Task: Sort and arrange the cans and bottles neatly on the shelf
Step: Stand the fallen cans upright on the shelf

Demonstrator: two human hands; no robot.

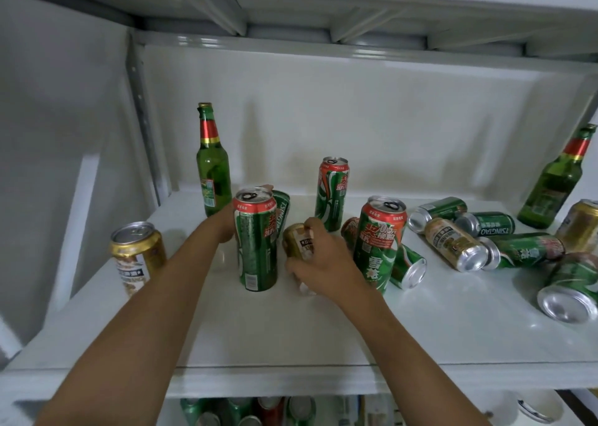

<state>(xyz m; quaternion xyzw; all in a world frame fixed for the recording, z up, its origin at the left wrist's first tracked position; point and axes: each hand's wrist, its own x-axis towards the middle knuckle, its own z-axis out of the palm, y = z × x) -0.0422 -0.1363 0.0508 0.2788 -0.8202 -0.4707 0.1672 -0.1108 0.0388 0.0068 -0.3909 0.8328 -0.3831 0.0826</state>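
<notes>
The sorting is mid-way on the white metal shelf (323, 335): taking the tall upright green-and-red aluminium can (255, 241) as landmark, the right hand (318, 264) just to its right curls its fingers around a small gold aluminium can (299, 240), tilted. The left hand (226, 223) reaches behind the landmark toward a green Tsingtao can (281, 210); whether it grips cannot be told. Next, I judge, the gold can should go left beside the upright gold can (137, 257), leaving the toppled cans far right to stand up.

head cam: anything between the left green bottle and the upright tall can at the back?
Nothing stands there. In the head view the shelf is bare between the left green bottle and the back upright tall can.
</notes>
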